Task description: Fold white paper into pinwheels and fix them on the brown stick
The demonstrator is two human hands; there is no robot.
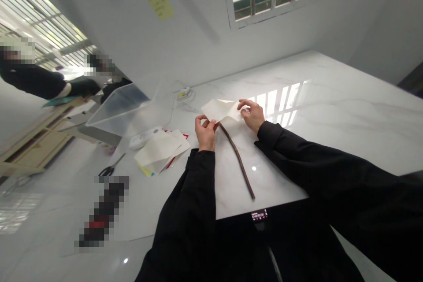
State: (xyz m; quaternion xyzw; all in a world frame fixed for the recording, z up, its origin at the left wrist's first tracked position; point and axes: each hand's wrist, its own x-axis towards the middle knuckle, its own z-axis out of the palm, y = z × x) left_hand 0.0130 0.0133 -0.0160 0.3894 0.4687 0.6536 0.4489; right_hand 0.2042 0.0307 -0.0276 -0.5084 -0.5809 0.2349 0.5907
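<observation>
A cream sheet of paper [218, 108] is held up over the white marble table. My left hand [205, 133] pinches its lower left part near the upper end of a thin brown stick [238, 157]. The stick slants down toward the table's front edge; its top end meets the paper by my left fingertips, and whether they grip it too is hidden. At the paper's right side, my right hand [253, 116] has its fingers curled, pinching the edge.
Left of my arms lie stacked papers [161, 152], a white power strip [144, 137] and black scissors [109, 169]. Behind them stands a clear plastic bin [122, 110]. A small cabled device [184, 92] sits near the wall. Other people are at the far left.
</observation>
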